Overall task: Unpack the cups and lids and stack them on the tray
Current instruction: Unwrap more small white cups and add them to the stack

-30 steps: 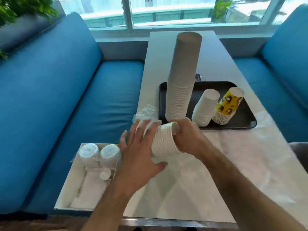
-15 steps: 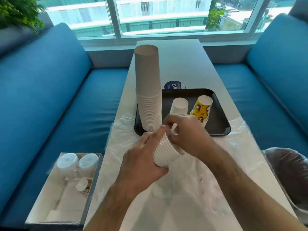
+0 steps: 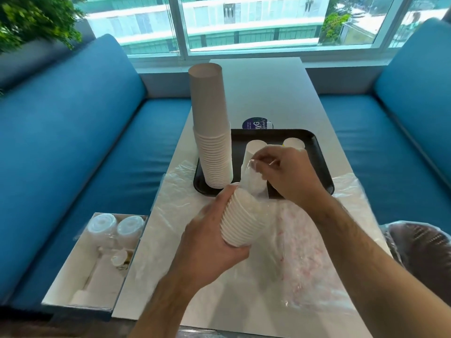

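A white table (image 3: 263, 98) runs up mid-frame between two blue sofas. On its black plastic tray (image 3: 314, 152), at centre, stand three cup stacks, the tall white paper stack (image 3: 212, 132) at left. Below centre, my left hand (image 3: 207, 242) grips one short nested stack of white paper cups (image 3: 241, 223); my right hand (image 3: 290, 174) pinches its clear plastic wrap (image 3: 253, 184).

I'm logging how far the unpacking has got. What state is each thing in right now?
Left hand: grips the held cup stack.
Held cup stack: tilted, above the table, off the tray.
Right hand: pinches clear plastic wrap at the stack's top.
Tall cup stack: upright on the tray.
Tray: flat on the table, holding stacks.
Box: open, wrapped lids inside.
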